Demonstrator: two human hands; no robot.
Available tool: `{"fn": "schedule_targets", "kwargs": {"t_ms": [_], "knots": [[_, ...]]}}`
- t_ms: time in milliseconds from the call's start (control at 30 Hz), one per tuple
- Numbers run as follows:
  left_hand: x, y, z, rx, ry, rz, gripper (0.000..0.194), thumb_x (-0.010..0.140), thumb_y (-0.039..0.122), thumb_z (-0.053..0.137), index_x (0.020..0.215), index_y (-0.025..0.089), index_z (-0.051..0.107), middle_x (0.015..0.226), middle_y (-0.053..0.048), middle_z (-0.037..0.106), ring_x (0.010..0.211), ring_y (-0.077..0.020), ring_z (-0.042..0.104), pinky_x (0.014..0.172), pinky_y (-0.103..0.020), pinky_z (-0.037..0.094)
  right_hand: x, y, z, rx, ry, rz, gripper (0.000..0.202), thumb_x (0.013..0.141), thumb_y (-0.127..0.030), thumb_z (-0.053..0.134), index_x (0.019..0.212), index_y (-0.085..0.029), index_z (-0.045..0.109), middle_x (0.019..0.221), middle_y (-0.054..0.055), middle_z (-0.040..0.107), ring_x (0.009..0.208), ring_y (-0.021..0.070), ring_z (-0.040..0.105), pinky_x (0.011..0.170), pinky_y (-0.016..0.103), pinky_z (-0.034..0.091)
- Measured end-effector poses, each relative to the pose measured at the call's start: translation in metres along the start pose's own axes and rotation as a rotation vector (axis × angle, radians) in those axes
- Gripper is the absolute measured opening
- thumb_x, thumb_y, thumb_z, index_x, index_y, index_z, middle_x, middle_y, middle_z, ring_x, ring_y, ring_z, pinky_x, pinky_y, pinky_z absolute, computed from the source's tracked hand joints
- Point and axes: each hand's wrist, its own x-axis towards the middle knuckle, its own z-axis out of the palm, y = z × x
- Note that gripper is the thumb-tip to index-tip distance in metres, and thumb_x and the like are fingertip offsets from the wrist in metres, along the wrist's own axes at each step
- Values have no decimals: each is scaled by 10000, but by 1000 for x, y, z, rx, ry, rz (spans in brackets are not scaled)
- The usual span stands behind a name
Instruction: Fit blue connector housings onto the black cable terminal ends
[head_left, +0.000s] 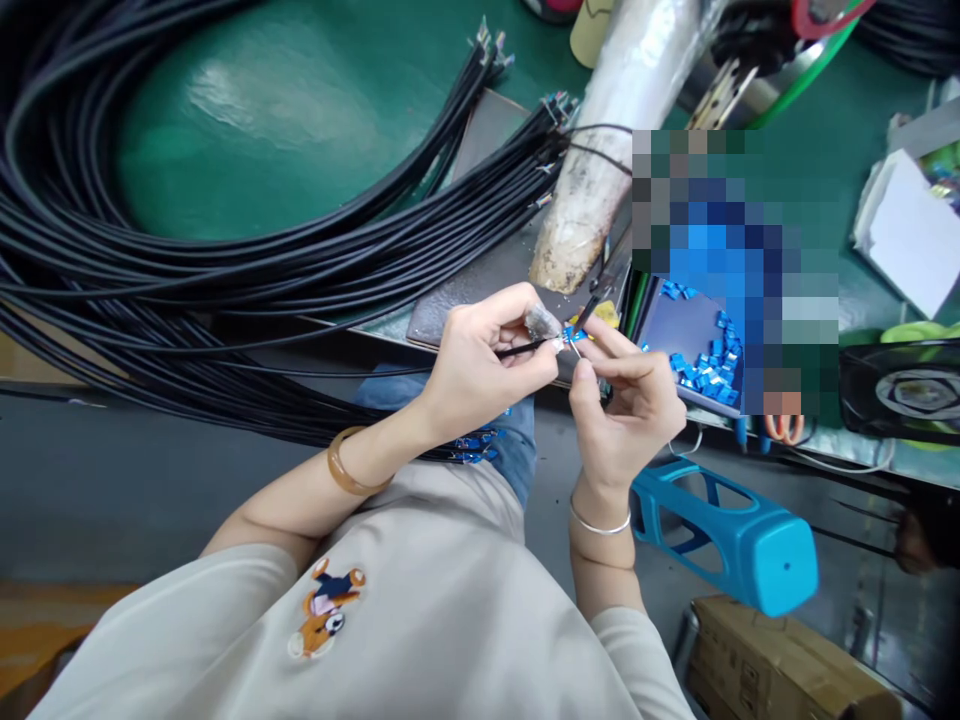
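Note:
Between thumb and fingers, my left hand [491,355] pinches a black cable [523,348] close to its stripped end. Grey material wraps a fingertip of that hand. My right hand [630,395] is closed at the cable's end, its thumb and fingers on a thin wire [576,350]. Small blue pieces [574,334] show between the two hands. A tray [731,408] holding several blue connectors [709,375] stands just right of my right hand. Many black cables [300,270] lie in thick bundles to the left.
A plastic-wrapped post [622,120] rises behind my hands. More cables with blue ends [476,445] rest near my lap. A blue stool [727,530] and a cardboard box [780,660] are at lower right. A black fan [904,390] stands at the right edge.

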Motion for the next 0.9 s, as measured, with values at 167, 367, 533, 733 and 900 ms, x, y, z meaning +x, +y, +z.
{"fn": "schedule_targets", "kwargs": {"t_ms": [167, 367, 533, 733, 900], "knots": [[0, 0, 0, 10, 0, 9, 95, 764, 141, 654, 762, 154, 560, 744, 6, 592, 682, -83, 593, 650, -195, 534, 3, -1, 0, -31, 6, -23, 93, 888, -188, 647, 844, -205, 566, 1153, 109, 740, 1122, 257, 715, 876, 441, 663], [0, 1, -1, 12, -7, 35, 71, 791, 154, 652, 778, 150, 582, 761, 5, 600, 672, -78, 595, 647, -195, 532, 4, -3, -2, -41, 4, -32, 71, 865, -167, 674, 863, -198, 610, 1170, 109, 738, 1095, 264, 726, 879, 449, 665], [1, -3, -3, 11, -31, 82, 81, 775, 124, 657, 761, 147, 581, 717, 15, 589, 642, -68, 584, 605, -165, 508, 4, -1, -2, 22, 7, -29, 94, 856, -137, 671, 828, -184, 595, 1128, 102, 753, 1074, 256, 735, 869, 397, 669], [1, -3, -3, 6, -46, 39, 134, 758, 88, 661, 714, 150, 551, 710, 12, 597, 632, -68, 587, 603, -165, 510, 4, 3, -2, 0, -10, -31, 96, 858, -140, 665, 817, -189, 595, 1099, 85, 761, 1043, 243, 746, 857, 379, 674], [3, 0, -2, -6, -39, 52, 128, 756, 94, 668, 737, 154, 557, 713, 13, 592, 632, -63, 575, 601, -162, 500, 8, -2, -4, -57, -20, -43, 78, 855, -154, 674, 825, -193, 614, 1134, 84, 752, 1020, 241, 752, 866, 405, 675]]}}
